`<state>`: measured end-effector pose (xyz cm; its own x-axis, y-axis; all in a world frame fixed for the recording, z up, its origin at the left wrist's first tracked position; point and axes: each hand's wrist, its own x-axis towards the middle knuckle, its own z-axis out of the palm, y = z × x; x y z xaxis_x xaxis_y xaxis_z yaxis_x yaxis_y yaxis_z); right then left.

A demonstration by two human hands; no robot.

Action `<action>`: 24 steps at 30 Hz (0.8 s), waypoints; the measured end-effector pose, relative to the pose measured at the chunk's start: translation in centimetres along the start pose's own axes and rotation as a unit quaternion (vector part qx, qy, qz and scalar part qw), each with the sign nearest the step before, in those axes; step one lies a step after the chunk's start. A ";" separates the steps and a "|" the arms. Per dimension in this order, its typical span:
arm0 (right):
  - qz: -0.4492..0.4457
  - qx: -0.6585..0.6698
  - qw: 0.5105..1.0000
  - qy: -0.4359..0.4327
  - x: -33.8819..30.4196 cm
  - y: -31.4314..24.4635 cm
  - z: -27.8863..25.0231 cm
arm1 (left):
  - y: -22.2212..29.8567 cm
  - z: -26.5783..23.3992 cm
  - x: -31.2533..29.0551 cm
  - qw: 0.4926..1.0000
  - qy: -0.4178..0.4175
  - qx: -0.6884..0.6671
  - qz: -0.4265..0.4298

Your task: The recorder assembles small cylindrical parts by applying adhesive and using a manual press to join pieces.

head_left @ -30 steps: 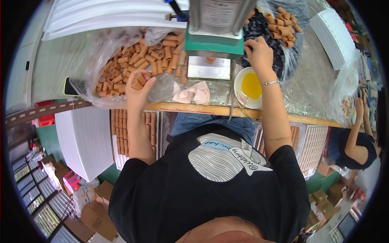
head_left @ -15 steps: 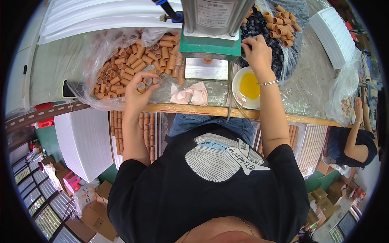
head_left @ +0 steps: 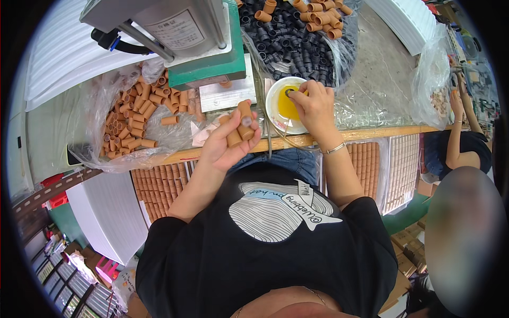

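My left hand (head_left: 217,146), in front of the press, is closed around several tan cylindrical tubes (head_left: 244,110). One stands up between the fingers, and another shows its round end. My right hand (head_left: 318,108) pinches a small black plastic fitting (head_left: 289,92) between thumb and fingertips, at the yellow liquid (head_left: 286,109) in a white bowl (head_left: 271,108). Whether the fitting touches the liquid, I cannot tell. Behind my left hand is the press's green head (head_left: 207,76), above a metal block (head_left: 225,97). A tan piece (head_left: 226,84) shows under the head.
A heap of tan tubes (head_left: 135,111) lies on clear plastic to the left. Black fittings (head_left: 297,50) and tan pieces (head_left: 323,16) are piled at the back. A pink cloth (head_left: 200,135) lies near the wooden table edge (head_left: 366,133). Another person (head_left: 460,138) is at the far right.
My left hand has moved right from the tube heap with the tubes. My right hand has come from the black pile to the bowl, holding a fitting. The view has shifted right.
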<state>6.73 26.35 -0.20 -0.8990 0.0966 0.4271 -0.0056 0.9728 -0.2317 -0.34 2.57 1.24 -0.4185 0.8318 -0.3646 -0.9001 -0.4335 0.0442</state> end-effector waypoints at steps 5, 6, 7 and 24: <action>0.028 0.088 0.995 0.040 0.8 -1.4 -2.2 | -1.1 1.2 1.0 0.995 0.071 -0.067 0.029; 0.052 0.199 0.977 0.064 1.1 -2.5 -3.0 | -1.1 1.0 1.1 0.995 0.078 -0.052 0.042; 0.076 0.307 0.945 0.087 1.4 -3.6 -3.5 | -1.1 0.8 1.0 0.994 0.086 -0.037 0.056; -0.060 0.160 0.957 0.236 4.6 -13.1 1.8 | 6.8 -2.0 -3.1 0.987 0.081 -0.134 0.036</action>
<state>1.85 13.70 3.24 -0.5858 0.1459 0.7972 -0.2979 0.8760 -0.3793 -4.94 -3.68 0.80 -0.4349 0.7388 -0.5148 -0.7953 -0.5833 -0.1653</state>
